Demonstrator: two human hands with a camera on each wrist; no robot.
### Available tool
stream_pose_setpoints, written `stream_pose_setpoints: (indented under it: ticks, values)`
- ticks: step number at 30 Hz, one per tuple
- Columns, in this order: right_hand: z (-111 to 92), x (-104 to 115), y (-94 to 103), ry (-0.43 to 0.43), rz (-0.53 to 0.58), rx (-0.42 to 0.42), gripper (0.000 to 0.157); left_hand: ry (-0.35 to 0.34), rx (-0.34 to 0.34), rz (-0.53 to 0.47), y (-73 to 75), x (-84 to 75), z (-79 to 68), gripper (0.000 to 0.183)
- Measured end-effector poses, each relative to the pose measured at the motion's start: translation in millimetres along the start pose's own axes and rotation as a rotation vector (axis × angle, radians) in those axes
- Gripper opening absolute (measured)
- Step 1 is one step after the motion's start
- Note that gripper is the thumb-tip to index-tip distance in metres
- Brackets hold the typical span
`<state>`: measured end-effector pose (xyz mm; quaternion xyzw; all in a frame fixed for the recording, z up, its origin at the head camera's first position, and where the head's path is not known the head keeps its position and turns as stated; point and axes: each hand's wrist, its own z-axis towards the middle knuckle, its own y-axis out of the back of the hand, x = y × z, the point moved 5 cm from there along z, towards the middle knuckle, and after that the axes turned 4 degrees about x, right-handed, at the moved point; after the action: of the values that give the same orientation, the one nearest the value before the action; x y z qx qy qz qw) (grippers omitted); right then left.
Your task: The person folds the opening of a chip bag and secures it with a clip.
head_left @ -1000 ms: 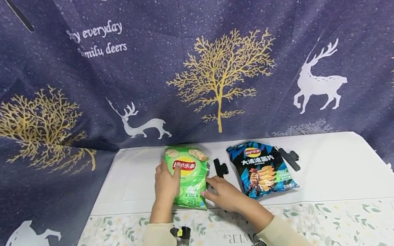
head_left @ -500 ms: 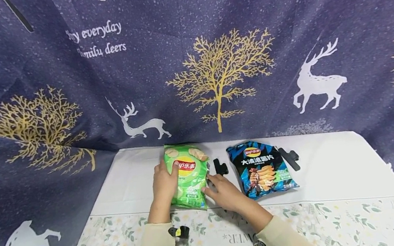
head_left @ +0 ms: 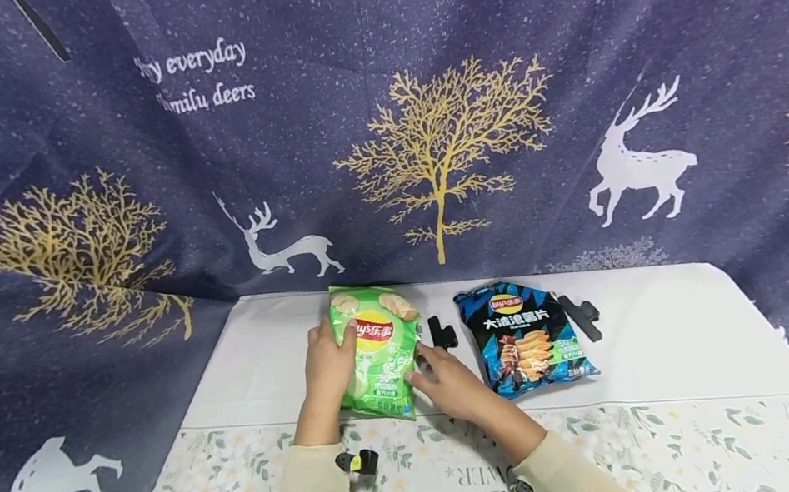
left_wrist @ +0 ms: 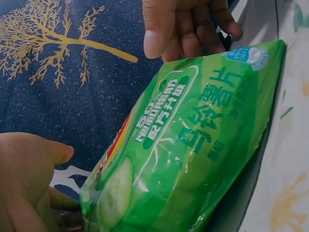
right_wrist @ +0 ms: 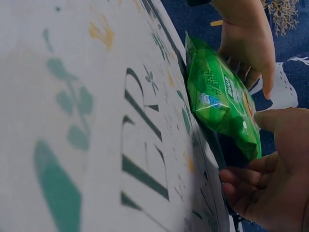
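Observation:
A green Lay's chip bag (head_left: pixel 383 365) lies face up on the white tabletop in the head view. At its left edge is my left hand (head_left: pixel 327 370), fingers against the side and thumb raised off the front, as the left wrist view shows. My right hand (head_left: pixel 452 382) is at the lower right edge, its thumb by the bag's side and fingers loosely bent. In the right wrist view the right thumb (right_wrist: pixel 270 118) comes close to the green bag (right_wrist: pixel 217 99); whether it touches cannot be told. Neither hand grips the bag.
A black-and-blue Lay's bag (head_left: pixel 522 342) lies to the right. One black clip (head_left: pixel 441 332) sits between the bags, another black clip (head_left: pixel 581 317) beside the dark bag's right edge. Dark printed cloth (head_left: pixel 382 155) hangs behind the table (head_left: pixel 663 326).
The green bag's top has shifted slightly toward the back. My right hand has drawn a little to the right, its thumb off the bag's front. The left hand has barely moved.

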<state>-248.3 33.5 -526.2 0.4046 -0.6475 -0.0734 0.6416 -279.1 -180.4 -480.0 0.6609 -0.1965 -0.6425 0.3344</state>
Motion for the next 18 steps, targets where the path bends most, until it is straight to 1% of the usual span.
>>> stream_pose_setpoints:
  ticks: [5, 8, 13, 18]
  values:
    - [-0.8, -2.5, 1.5, -0.011, 0.03, -0.008, 0.077, 0.0, 0.006, -0.017, 0.5, -2.5, -1.1, 0.075]
    - [-2.1, -2.9, 3.4, -0.001, 0.047, -0.014, 0.077, 0.002, 0.007, -0.019, 0.3, -3.5, -1.2, 0.074]
    - [-2.3, -2.0, 6.8, 0.037, 0.094, -0.025, 0.076, 0.005, 0.003, -0.021, 0.9, -3.8, -0.5, 0.073]
    - [-2.1, -1.2, 10.6, 0.075, 0.135, -0.062, 0.072, 0.009, 0.007, -0.046, 3.1, -3.0, -0.5, 0.072]
